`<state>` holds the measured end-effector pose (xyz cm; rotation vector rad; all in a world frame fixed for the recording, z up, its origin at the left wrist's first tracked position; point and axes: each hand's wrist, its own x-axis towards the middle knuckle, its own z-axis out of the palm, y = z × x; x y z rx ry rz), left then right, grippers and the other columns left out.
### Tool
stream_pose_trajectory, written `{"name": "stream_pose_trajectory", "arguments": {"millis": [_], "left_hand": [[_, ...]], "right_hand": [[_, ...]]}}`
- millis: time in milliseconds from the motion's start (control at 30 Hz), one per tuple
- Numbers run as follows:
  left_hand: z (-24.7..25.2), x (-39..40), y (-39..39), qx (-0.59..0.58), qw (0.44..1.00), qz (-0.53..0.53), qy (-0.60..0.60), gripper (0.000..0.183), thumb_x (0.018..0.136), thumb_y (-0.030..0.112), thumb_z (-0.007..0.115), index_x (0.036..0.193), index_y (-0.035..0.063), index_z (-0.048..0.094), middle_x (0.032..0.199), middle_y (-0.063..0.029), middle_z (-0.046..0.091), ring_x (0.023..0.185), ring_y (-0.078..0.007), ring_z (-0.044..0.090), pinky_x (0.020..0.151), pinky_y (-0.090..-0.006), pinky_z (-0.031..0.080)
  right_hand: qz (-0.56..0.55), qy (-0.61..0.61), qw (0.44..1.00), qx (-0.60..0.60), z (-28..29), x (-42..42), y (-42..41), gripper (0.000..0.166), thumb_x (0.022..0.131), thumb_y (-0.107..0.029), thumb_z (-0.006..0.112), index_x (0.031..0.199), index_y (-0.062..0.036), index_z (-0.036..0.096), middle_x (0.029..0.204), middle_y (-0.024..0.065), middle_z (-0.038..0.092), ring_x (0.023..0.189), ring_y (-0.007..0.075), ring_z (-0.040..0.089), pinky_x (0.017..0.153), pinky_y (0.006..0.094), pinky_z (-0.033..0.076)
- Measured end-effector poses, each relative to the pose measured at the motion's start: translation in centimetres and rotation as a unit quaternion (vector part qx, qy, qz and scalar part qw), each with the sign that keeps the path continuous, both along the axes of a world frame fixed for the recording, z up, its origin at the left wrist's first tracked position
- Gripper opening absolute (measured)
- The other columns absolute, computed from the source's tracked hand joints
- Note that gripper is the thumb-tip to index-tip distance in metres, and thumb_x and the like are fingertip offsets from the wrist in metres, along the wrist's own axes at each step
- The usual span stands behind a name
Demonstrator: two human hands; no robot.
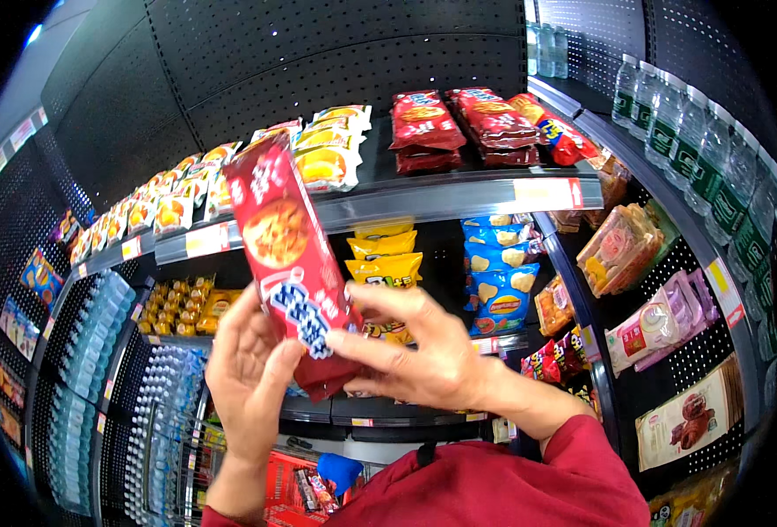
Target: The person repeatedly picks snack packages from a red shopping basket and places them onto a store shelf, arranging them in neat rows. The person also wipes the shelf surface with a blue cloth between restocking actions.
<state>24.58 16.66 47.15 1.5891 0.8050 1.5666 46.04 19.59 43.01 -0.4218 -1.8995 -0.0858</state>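
Note:
A long red snack packet (289,244) is held up in front of the shelves, its printed face turned towards me and its top leaning left. My left hand (250,369) grips its lower left side, the thumb lying on the front. On the lower right, my right hand (421,349) touches the packet with spread fingers, some of them over its front and edge. Behind it, similar red packets (428,125) lie in two stacks on the upper shelf (395,204), with small white-and-yellow wrapped snacks (326,161) to their left.
Below hang yellow bags (385,267) and blue chip bags (503,296). Water bottles (681,138) line the right shelf; more bottles (82,388) fill the lower left. A red basket (283,474) holding snack packs and a blue item (340,471) stands near my body, beside a wire cart (190,454).

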Motion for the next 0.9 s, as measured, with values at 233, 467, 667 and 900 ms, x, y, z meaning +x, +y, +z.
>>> {"name": "stream_pose_trajectory", "arguments": {"millis": [233,467,667,900], "left_hand": [[9.1,6.3,5.9,0.071,0.986,-0.083,0.124,0.057,0.103,0.014,0.071,0.150,-0.0081,0.050,0.122,-0.0164,0.073,0.113,-0.0160,0.069,0.098,-0.0305,0.055],[14.4,14.3,14.4,0.136,0.947,-0.126,0.262,0.063,0.098,0.047,0.074,0.133,-0.0051,0.070,0.096,-0.0017,0.069,0.079,-0.0046,0.056,0.065,-0.0204,0.041],[15.8,18.6,18.9,0.068,0.926,-0.138,0.344,0.056,0.097,0.054,0.074,0.119,0.0027,0.078,0.095,-0.0029,0.070,0.080,-0.0059,0.059,0.063,-0.0203,0.043],[15.4,19.8,19.2,0.059,0.901,-0.113,0.415,0.059,0.096,0.049,0.074,0.125,-0.0024,0.076,0.098,-0.0081,0.073,0.084,-0.0114,0.063,0.072,-0.0260,0.050]], "right_hand": [[-0.205,-0.013,0.977,0.057,8.0,7.3,-0.1,0.059,0.076,-0.019,0.093,0.132,-0.0120,0.076,0.140,0.0176,0.063,0.115,0.0320,0.067,0.094,0.0408,0.057],[-0.255,0.032,0.965,0.051,13.2,14.9,3.2,0.030,0.096,-0.024,0.079,0.120,-0.0063,0.078,0.110,0.0142,0.074,0.103,0.0289,0.072,0.090,0.0369,0.055],[-0.238,0.050,0.966,-0.084,13.5,19.2,6.2,0.031,0.100,-0.029,0.074,0.120,-0.0066,0.079,0.106,0.0127,0.076,0.096,0.0235,0.072,0.086,0.0339,0.055],[-0.277,0.003,0.957,-0.092,12.4,20.2,6.9,0.031,0.099,-0.029,0.075,0.118,-0.0047,0.079,0.104,0.0156,0.076,0.096,0.0284,0.072,0.087,0.0381,0.055]]}}
